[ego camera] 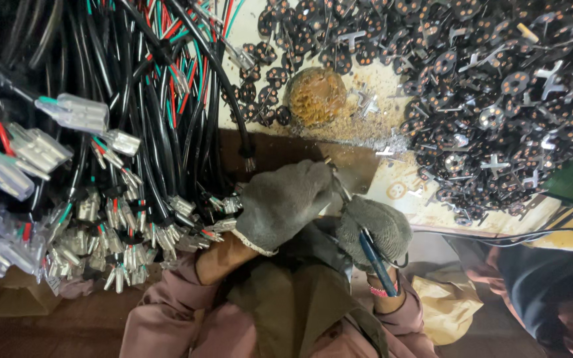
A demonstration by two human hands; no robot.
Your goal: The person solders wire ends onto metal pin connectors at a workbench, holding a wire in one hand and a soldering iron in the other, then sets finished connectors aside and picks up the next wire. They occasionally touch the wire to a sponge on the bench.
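Both my hands wear grey knitted gloves and work close together over a dark metal plate (359,169). My left hand (283,202) is curled into a fist, and a small tip pokes out above its fingers (327,160); what it grips is mostly hidden. My right hand (376,229) is closed on a blue-handled pen-like tool (376,258). The tool's thin metal point (341,189) reaches up to the left hand's fingers.
A thick bundle of black cables (134,99) with red and green wires and clear terminals (74,113) fills the left. A heap of black round discs and metal cross pieces (499,86) covers the upper right. A round brown pad (315,95) lies between. Another person's dark sleeve (545,285) is at the lower right.
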